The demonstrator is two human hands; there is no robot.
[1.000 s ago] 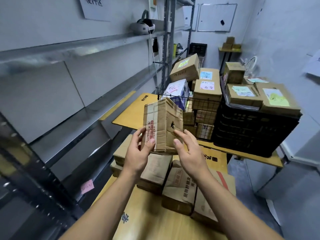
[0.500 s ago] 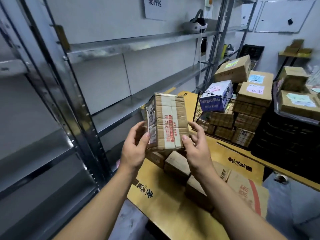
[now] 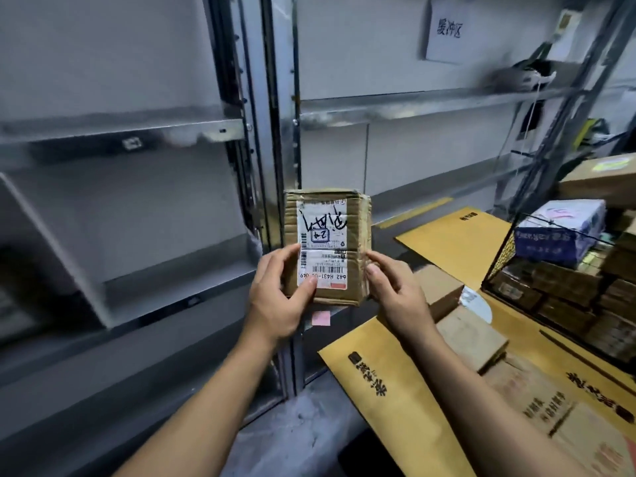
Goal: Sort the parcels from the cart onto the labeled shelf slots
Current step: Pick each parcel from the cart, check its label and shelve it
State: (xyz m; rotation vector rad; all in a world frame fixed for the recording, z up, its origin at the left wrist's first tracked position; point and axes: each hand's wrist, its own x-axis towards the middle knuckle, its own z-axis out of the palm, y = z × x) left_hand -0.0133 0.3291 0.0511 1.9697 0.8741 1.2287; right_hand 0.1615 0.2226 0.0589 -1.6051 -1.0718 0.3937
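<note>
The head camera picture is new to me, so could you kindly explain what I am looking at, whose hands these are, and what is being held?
There is no machine here: a person wears one wide-angle camera on the head, looking forward and down, so the two bare arms reaching in from below are the wearer's own.

The left hand and right hand together hold a small cardboard parcel upright, its shipping label facing the camera. The label appears upside down, with handwriting and barcodes.

Behind the parcel stands a grey metal shelf rack; a paper sign hangs on the wall above it, and a pink sticky note sits low on the rack.

To the right, more cardboard parcels lie on flattened yellow cardboard, and a wire basket holds further boxes.
</note>
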